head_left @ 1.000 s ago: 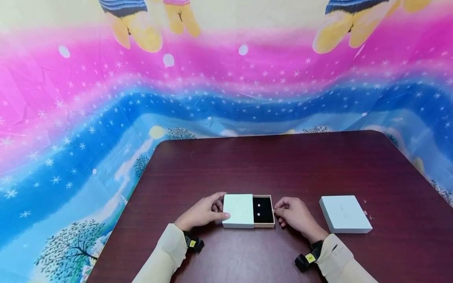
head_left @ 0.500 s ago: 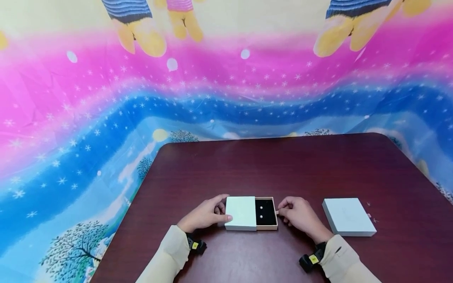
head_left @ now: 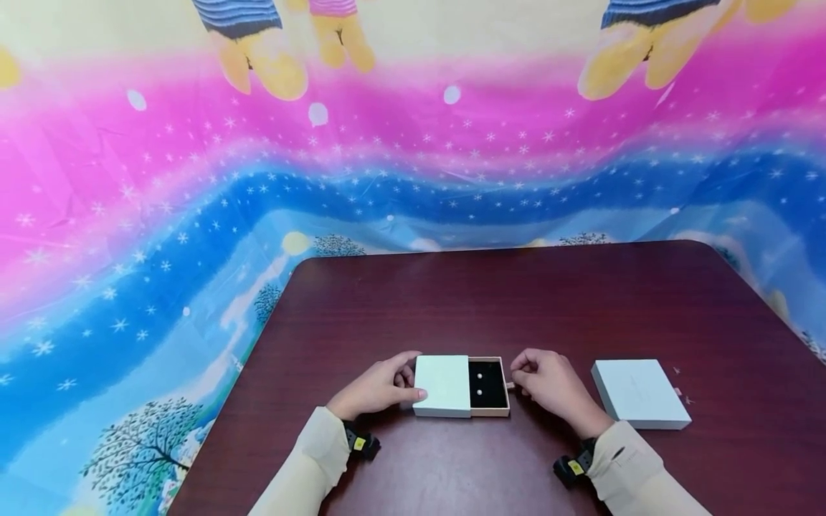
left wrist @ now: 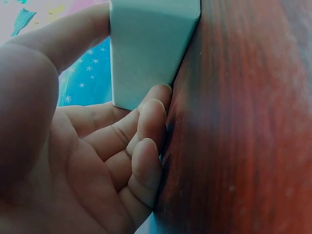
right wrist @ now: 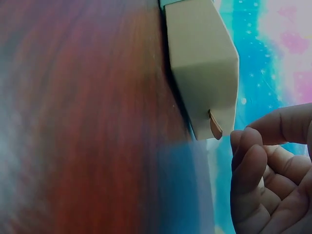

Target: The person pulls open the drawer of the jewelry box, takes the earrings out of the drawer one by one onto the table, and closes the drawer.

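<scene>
On the tabletop (head_left: pixel 413 308), the left hand (head_left: pixel 374 388) grips the left end of the pale box (head_left: pixel 442 385), whose partly slid-out drawer (right wrist: pixel 207 85) points its tab (right wrist: pixel 215 126) rightward at the nearer right hand (head_left: pixel 556 387), fingertips pressed together just beside it.

The tabletop (head_left: pixel 419 308) looks like dark red wood or wood-grain laminate, smooth, with a soft sheen and fine streaks of grain. The pale cover (head_left: pixel 442 383) appears to be stiff card, smooth and matt; the drawer (right wrist: pixel 202 92) shows plain, unshiny tan card. The pull tab (right wrist: pixel 215 126) looks like ribbon or thin leather. Inside, the pad (head_left: pixel 492 385) is dull black, like foam or velvet, under glossy, pearl-like beads (head_left: pixel 480 376). The second box (head_left: pixel 639 390) looks like smooth card. Behind, the backdrop (head_left: pixel 387 154) is printed cloth, softly creased; the sleeves (head_left: pixel 310 444) are matt woven fabric.
</scene>
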{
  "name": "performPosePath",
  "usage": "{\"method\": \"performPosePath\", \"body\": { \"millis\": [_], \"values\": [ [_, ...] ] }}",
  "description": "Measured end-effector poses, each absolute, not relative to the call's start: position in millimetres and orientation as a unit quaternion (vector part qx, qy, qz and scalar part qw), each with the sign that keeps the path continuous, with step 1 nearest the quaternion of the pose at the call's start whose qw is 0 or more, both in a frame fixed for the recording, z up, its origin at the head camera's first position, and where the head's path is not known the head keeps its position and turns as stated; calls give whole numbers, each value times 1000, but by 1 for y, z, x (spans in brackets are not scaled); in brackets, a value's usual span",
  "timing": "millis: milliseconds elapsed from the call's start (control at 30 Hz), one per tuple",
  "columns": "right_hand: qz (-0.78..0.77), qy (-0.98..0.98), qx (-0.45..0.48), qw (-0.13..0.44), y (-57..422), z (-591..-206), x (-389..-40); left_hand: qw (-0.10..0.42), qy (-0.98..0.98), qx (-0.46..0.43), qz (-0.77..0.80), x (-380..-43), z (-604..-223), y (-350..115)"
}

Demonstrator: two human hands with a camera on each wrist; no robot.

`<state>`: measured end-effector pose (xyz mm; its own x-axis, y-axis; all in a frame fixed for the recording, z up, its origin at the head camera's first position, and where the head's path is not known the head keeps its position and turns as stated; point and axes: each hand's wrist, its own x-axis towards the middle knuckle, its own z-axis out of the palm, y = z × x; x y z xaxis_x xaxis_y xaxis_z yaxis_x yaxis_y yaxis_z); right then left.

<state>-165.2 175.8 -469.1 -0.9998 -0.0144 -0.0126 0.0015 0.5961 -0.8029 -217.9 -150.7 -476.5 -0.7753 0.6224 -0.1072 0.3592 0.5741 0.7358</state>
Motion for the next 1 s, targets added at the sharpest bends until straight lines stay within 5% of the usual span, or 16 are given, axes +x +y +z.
{"method": "performPosePath", "body": {
  "millis": [1000],
  "values": [
    [-423,903,-76,2,153,-453,-176,176,869,288,363,-218,-476,-150]
  ]
}}
